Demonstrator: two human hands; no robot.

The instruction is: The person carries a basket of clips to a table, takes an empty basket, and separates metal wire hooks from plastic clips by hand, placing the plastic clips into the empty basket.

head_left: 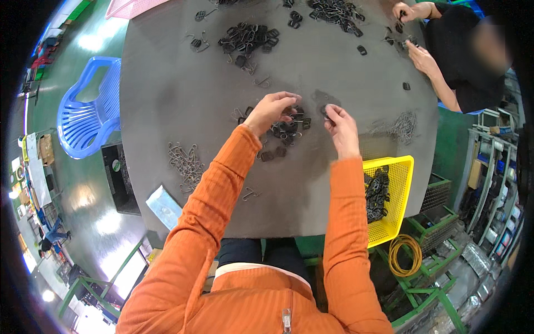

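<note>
Near the middle of the table, my left hand is curled over a small pile of black buckle-like pieces. Its fingertips are closed together, and what they hold, if anything, cannot be made out. To the right, my right hand pinches a small black piece between thumb and fingers, a little apart from the pile. Some pieces in the pile have thin metal wire hooks. A few loose black pieces lie just in front of it. My left hand partly covers the pile.
Metal hooks lie heaped at left and right. A yellow basket holds black pieces beside my right forearm. A blue-white packet rests at the left edge. Farther back are larger heaps; a co-worker's hands handle pieces.
</note>
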